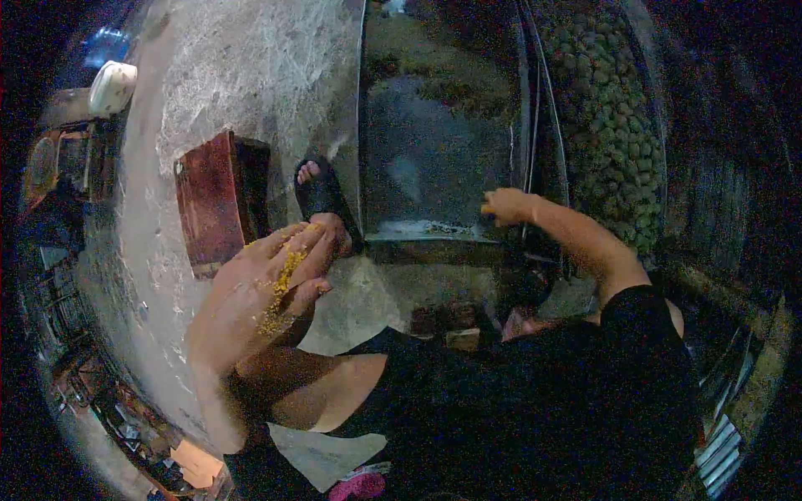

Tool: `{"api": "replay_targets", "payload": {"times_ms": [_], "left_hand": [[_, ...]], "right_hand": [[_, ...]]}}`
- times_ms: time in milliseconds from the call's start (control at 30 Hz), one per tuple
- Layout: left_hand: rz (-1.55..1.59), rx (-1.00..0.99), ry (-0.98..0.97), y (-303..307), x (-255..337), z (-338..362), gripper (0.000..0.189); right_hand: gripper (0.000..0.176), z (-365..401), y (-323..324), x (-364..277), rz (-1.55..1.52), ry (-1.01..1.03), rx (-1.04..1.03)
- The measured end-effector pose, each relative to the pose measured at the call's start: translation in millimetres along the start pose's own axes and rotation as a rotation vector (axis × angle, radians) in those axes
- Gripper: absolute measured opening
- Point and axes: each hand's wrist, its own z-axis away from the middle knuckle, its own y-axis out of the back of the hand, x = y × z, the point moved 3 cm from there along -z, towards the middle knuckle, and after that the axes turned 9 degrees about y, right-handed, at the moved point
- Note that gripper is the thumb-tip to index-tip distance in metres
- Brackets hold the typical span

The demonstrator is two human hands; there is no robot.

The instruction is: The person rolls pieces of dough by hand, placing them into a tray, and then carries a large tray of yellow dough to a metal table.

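My left hand point(263, 292) is raised at the left, above my knee, with its fingers stretched out. Yellow crumbs cling along its thumb side. At the right, my right hand point(507, 207) is closed round a small yellow piece point(487, 209), over the near right corner of a dark metal tray point(434, 237). Pale residue with small yellow bits point(426, 228) lies along the tray's near edge. Water or a dark wet surface seems to fill the rest of it.
A reddish-brown box point(209, 200) stands on the concrete floor point(251, 67) at left, beside my sandalled foot point(322, 192). Many green round fruits point(610, 125) lie beyond the tray at right. A white container point(113, 88) sits at the upper left.
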Motion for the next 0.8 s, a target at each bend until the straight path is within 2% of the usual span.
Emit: {"api": "replay_targets", "payload": {"times_ms": [67,100,133,167,200,267,300,367,500,567,700,767,800], "left_hand": [[0.152,-0.014,0.089,-6,-7,-1,0.048],[0.204,-0.018,0.119,-8,-9,-2,0.048],[0.078,0.036,-0.007,-5,-3,-3,0.049],[-0.052,0.089,-0.132,-2,3,-1,0.049],[-0.060,0.091,-0.133,-2,4,1,0.049],[0.025,0.043,0.084,-4,-1,1,0.047],[0.020,0.045,0.078,-3,0,1,0.047],[0.110,0.025,0.128,-3,0,1,0.044],[-0.002,0.028,0.085,-7,0,-2,0.046],[-0.025,0.130,-0.063,-7,4,0,0.043],[0.026,0.148,-0.008,1,6,2,0.041],[0.080,0.154,0.026,-11,-5,-1,0.040],[0.080,0.148,0.029,-13,-5,0,0.040]], "right_hand": [[0.018,4,-9,-9,-0.097,-0.019,-0.067],[0.018,5,-14,-17,0.014,0.112,-0.169],[0.017,9,-18,-26,0.123,0.242,-0.269],[0.015,13,-21,-27,0.103,0.255,-0.134],[0.015,12,-25,-27,0.105,0.253,-0.126],[0.013,6,-27,-27,-0.021,0.265,-0.019],[0.013,7,-29,-22,-0.019,0.259,-0.014],[0.017,12,-13,-21,-0.003,0.028,0.027],[0.017,-9,-37,-21,-0.014,0.034,-0.021],[0.020,-5,-42,-26,0.057,0.197,0.092],[0.022,-8,-22,-14,0.046,0.145,0.076],[0.029,19,25,-18,-0.952,-0.176,0.162],[0.034,25,29,-12,-1.139,-0.217,0.195]]}}
